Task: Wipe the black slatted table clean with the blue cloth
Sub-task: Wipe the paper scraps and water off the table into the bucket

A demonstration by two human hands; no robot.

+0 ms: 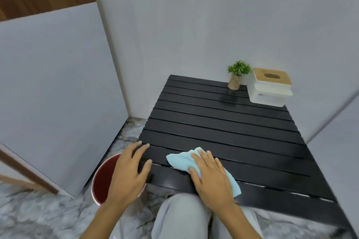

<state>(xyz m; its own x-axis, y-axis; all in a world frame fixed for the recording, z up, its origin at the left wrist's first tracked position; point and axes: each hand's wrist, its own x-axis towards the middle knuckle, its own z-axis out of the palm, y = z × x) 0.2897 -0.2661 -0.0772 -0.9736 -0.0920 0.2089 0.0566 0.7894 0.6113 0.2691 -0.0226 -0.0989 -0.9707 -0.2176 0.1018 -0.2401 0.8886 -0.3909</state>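
Head view: black slatted desk, slats running left to right. Blue cloth lies at the near left edge, long axis slanting from far-left to near-right. Right hand flat on it, fingers spread. Left hand open, fingertips on the desk corner. No writing legible.

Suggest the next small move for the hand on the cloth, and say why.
Probably slide the right hand and blue cloth forward along the table: the cloth lies flat at the near edge, with bare slats ahead.
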